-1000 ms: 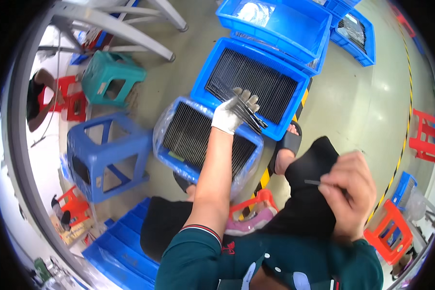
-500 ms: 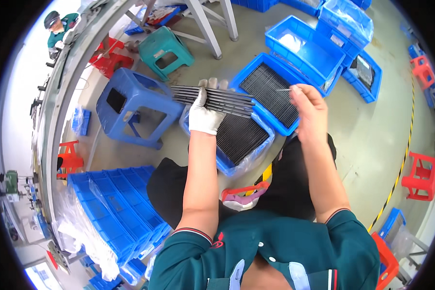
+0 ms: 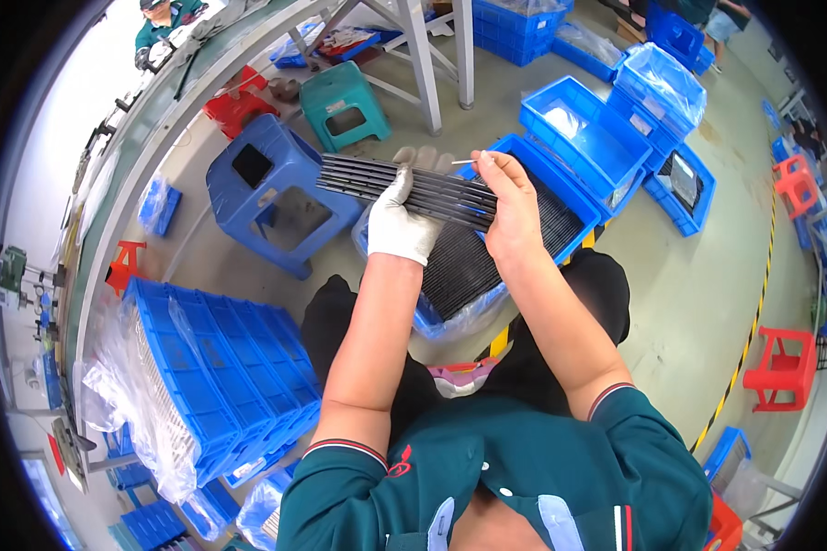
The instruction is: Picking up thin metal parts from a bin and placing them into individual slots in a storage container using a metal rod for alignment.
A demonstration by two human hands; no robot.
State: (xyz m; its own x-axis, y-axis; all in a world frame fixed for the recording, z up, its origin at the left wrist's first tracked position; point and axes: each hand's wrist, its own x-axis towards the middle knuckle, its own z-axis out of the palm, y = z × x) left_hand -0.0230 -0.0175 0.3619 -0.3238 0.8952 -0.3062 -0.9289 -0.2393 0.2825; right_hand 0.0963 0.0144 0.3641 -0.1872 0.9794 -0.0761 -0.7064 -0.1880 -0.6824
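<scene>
The bundle of slim black rods [image 3: 448, 197] lies across the gloved left hand [image 3: 402, 230], in the air above the two bins, and that grip is closed around it, the thumb over the top. What has just changed is the right hand [image 3: 510, 202]: half a second ago it was apart from the bundle, off to the right, and now it is at the rods' right end, so the work of both hands comes together in one spot. Its bare thumb and forefinger pinch a thin, pale pin [image 3: 464, 163] that points left (whether its lower fingers also touch the rods, I cannot tell). Below, a plastic-lined bin [image 3: 473, 312] holds more dark rods on the near side, and a second blue bin [image 3: 581, 237] holds others farther right. The hands and the bundle stand in the way of a full view of both. To the left, a blue stool [image 3: 289, 161] is close to the rods' left end, with a green stool [image 3: 335, 87] farther off. Stacked blue crates [image 3: 220, 367] with loose plastic film [image 3: 110, 376] fill the near left, beside the long counter [image 3: 193, 78]. A red stool [image 3: 784, 372] stands well apart at the right.
</scene>
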